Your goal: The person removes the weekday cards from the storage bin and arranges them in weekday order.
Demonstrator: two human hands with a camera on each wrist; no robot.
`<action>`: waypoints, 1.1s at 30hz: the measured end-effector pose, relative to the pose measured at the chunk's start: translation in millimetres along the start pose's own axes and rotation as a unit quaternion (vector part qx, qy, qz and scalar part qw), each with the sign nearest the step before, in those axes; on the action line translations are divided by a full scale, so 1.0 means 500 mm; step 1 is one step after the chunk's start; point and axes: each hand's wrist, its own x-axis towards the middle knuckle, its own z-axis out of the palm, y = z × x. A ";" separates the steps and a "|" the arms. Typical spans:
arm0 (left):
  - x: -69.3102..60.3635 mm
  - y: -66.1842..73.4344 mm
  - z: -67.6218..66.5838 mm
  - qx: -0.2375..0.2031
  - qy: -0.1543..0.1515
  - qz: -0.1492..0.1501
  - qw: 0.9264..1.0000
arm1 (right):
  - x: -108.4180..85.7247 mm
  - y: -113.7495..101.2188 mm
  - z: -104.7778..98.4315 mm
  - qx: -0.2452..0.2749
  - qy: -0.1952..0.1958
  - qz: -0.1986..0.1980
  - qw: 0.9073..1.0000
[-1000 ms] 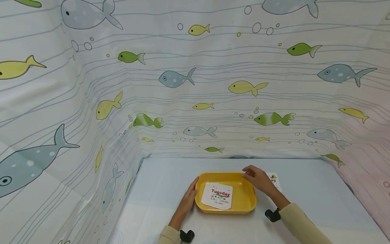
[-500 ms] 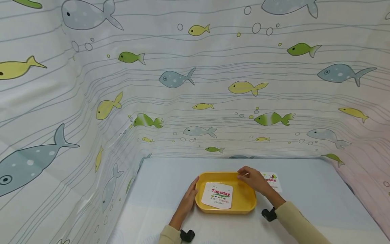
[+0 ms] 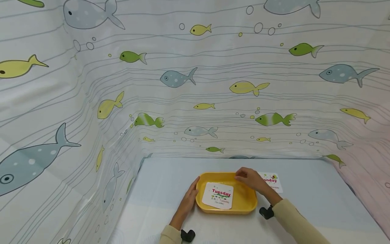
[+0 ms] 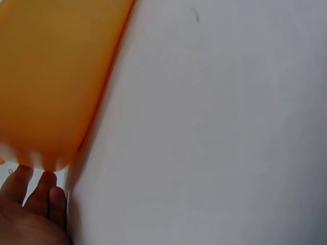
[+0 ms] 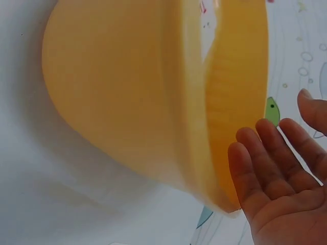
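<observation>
A yellow tray [image 3: 243,198] stands on the table, and a white card printed "Tuesday" [image 3: 217,196] lies inside it. Along the tray's left side rests my left hand [image 3: 186,203]; in the left wrist view its fingertips [image 4: 47,179] touch the tray wall. My right hand [image 3: 251,178] is over the tray's back right corner. The right wrist view shows that hand with its fingers extended near the rim and nothing held. Behind it, partly covered by the wrist, a white card whose visible letters read "onday" [image 3: 272,183] lies on the table.
The pale table [image 3: 164,179] spreads out around the tray. A white cloth [image 3: 176,115] printed with fish hangs behind it and at both sides. Each wrist wears a small black device, one on the left [image 3: 188,235] and one on the right [image 3: 266,212].
My right hand has moved slightly left over the tray's back right part, uncovering more of the card at the right. The left hand and the tray have stayed in place.
</observation>
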 end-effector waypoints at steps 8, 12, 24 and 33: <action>0.002 -0.002 -0.001 -0.001 -0.002 -0.005 1.000 | 0.009 -0.005 0.006 -0.002 -0.020 -0.014 1.000; 0.002 -0.006 -0.001 0.009 -0.005 0.003 1.000 | 0.017 -0.009 0.011 -0.004 -0.031 -0.014 0.999; 0.001 0.001 0.002 0.009 0.005 -0.005 1.000 | 0.037 -0.017 0.024 0.002 -0.051 0.001 0.999; 0.000 0.000 0.002 0.003 0.005 -0.006 1.000 | 0.044 -0.022 0.025 0.002 -0.054 0.011 0.998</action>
